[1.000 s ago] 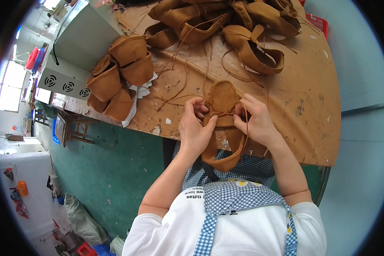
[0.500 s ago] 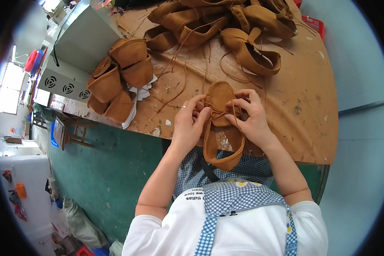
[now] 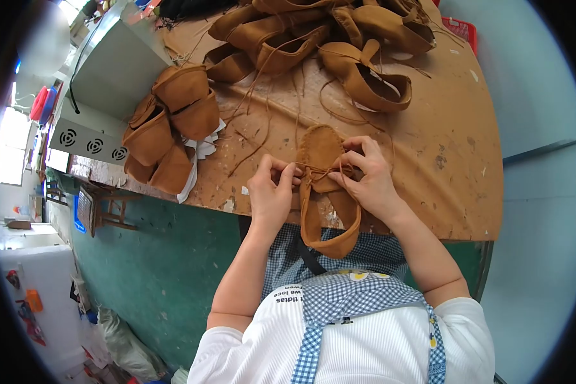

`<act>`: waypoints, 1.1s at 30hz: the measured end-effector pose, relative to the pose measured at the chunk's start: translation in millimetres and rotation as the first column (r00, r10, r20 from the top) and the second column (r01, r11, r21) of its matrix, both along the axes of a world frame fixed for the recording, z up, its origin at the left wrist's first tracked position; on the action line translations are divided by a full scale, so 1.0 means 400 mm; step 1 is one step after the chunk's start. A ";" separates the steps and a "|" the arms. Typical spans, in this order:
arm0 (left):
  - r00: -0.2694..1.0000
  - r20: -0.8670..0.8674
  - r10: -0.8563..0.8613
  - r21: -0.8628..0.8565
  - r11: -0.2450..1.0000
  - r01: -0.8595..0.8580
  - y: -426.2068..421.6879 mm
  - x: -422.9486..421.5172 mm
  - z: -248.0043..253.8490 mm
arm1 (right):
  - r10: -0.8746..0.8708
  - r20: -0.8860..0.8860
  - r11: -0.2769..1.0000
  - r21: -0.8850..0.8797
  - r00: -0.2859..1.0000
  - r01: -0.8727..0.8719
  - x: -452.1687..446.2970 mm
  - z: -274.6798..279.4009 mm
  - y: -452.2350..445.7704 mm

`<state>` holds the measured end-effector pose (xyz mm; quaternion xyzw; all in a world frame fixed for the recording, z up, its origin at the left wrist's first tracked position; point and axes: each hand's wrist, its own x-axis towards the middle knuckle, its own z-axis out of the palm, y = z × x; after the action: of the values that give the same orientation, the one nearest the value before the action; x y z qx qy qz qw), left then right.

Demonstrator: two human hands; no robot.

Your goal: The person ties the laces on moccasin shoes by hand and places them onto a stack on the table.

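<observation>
A brown suede moccasin [image 3: 322,146] lies at the table's front edge, toe pointing away from me, its heel loop hanging over the edge. A thin lace [image 3: 313,171] crosses its tongue in a bow or knot; which one I cannot tell. My left hand [image 3: 273,189] is on the shoe's left side, thumb and fingers pinched on one end of the lace. Over the right side, my right hand [image 3: 367,174] pinches the lace between thumb and index finger. Both hands are closed.
Several more brown moccasins [image 3: 288,45] are heaped at the back of the table [image 3: 448,147]. Stacked shoe pieces [image 3: 173,121] stand at the left beside a grey machine box [image 3: 89,144]. A red basket [image 3: 461,35] is at the back right, and a wooden stool [image 3: 112,211] at left.
My left hand has drawn away to the left from the moccasin's middle, pulling the lace outward. My right hand stays by the knot. The view has shifted slightly.
</observation>
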<state>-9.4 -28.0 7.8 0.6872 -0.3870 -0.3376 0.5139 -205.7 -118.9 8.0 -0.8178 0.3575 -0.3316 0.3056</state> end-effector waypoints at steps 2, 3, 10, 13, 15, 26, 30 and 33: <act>1.000 -0.017 0.003 -0.004 1.000 -0.004 -0.002 -0.001 0.000 | 0.002 0.005 1.000 0.001 1.000 -0.002 -0.001 -0.002 0.001; 1.000 -0.026 0.006 -0.007 1.000 -0.007 -0.002 -0.001 0.000 | 0.002 0.006 1.000 0.003 1.000 -0.002 -0.001 -0.003 0.002; 0.996 -0.082 0.042 -0.011 0.999 -0.043 -0.009 0.001 -0.001 | 0.008 0.014 1.000 -0.011 1.000 -0.008 -0.003 -0.006 -0.001; 0.996 -0.081 0.041 -0.006 0.999 -0.042 -0.010 0.004 -0.001 | 0.011 0.018 1.000 0.012 1.000 -0.012 -0.004 -0.006 -0.001; 0.995 -0.089 0.047 -0.024 0.999 -0.049 -0.004 0.001 0.004 | 0.011 0.019 1.000 0.016 1.000 -0.011 -0.006 -0.005 0.001; 0.671 0.595 -0.443 -0.107 0.783 0.612 0.139 -0.079 0.128 | -0.268 0.457 0.772 0.628 0.848 -0.094 -0.018 0.027 -0.037; 0.777 0.618 -0.123 -0.328 0.858 0.396 0.106 0.037 0.305 | -0.418 0.531 0.671 0.727 0.738 -0.143 -0.055 0.004 -0.042; 0.755 0.632 0.175 -0.455 0.872 0.179 0.084 0.143 0.400 | -0.367 0.503 0.692 0.710 0.782 -0.132 -0.067 -0.005 -0.045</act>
<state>47.8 5.7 167.6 0.6077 -0.6151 0.0334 0.5013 -232.5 -136.9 5.8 -0.4549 0.3934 -0.4322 0.6719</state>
